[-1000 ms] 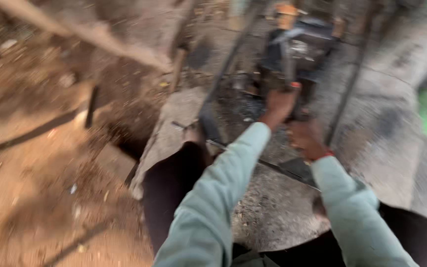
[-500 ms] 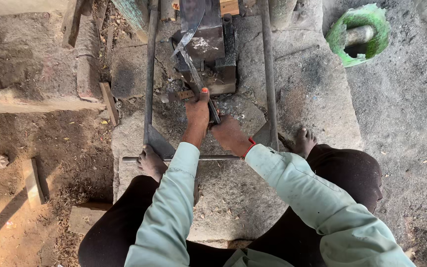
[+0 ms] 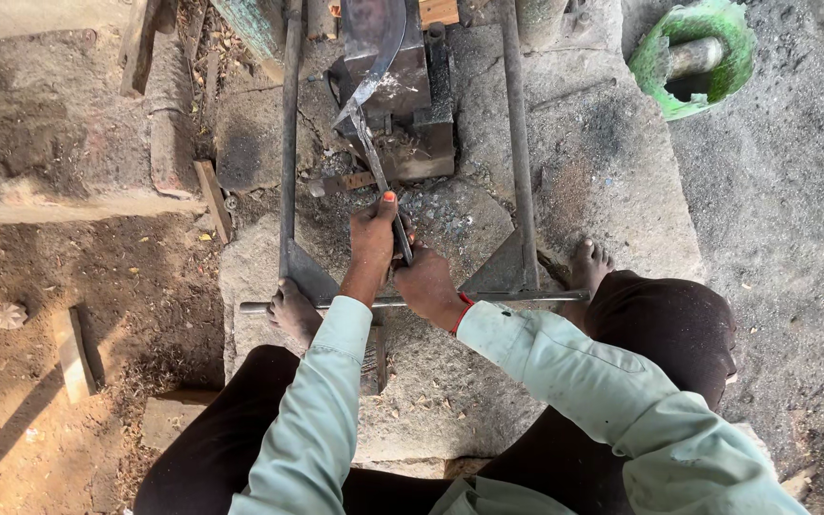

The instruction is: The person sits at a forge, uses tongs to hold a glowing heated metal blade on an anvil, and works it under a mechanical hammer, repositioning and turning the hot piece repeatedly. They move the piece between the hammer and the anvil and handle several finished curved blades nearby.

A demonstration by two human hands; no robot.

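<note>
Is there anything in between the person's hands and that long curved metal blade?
No. Both the left hand and the right hand already grip the lower end of the curved blade, so nothing separates them. The blade's far end rests on the metal block, with nothing between them either.

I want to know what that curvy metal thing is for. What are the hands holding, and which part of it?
Both hands, left hand and right hand, grip the straight shank end of a curved metal blade, whose curved end rests on the iron block.
</note>
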